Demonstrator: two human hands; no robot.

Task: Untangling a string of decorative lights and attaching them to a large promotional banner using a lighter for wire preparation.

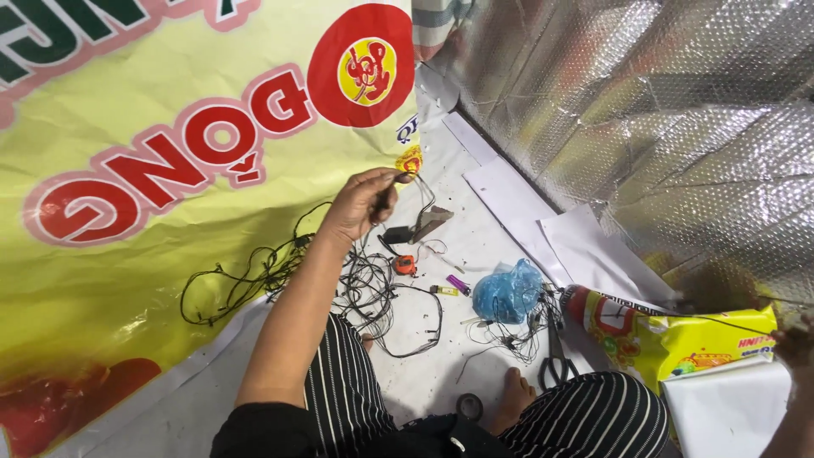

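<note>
My left hand (360, 203) reaches forward to the edge of a large yellow banner (170, 254) with red shapes. Its fingers pinch a thin dark stick-like tool (388, 193), and a thin black wire leads off the tip. A tangle of black wires (365, 288) lies on the floor under my forearm. Only a bit of my right hand (799, 346) shows at the far right edge. A taut thin black wire (704, 320) runs to it over a yellow and red packet (678, 343). Its fingers are cut off by the frame.
On the white floor sheet lie a dark block (397, 234), a small orange tape measure (405, 265), a purple lighter (458, 284), a blue plastic bag (507, 293), scissors (555, 360) and a black tape roll (469, 405). Silver bubble foil (661, 127) covers the wall at right. My bare foot (513, 394) rests near the scissors.
</note>
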